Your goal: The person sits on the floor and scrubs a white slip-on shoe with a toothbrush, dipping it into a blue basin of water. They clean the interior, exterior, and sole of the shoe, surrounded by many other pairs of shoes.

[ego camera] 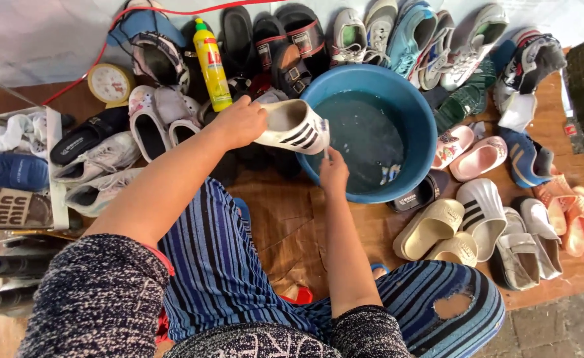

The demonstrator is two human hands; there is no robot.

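left hand point(240, 122) clamped around heel end of a white slide sandal point(292, 127), fingers curled tight over its edge; right hand point(334, 171) closed on something small at the toe end of the sandal, looks like a brush but too hidden to tell, knuckles just at the basin rim. sandal is white with black stripes on the strap, held tilted, toe end over the near-left edge of the blue basin point(418, 109), above the wooden floor point(285, 219). basin is round, blue plastic, holds dark soapy water with a few pale suds near the right side. yellow detergent bottle point(212, 64) with green cap stands upright just left of the basin, behind the left hand. small round scale point(110, 83) further left. shoes all around: black sandals and sneakers behind basin, pink slippers point(467, 149) to the right, beige and white slides point(451, 225) near the right knee, grey sneakers point(100, 166) at left. person wears striped blue trousers point(219, 265), speckled sleeves
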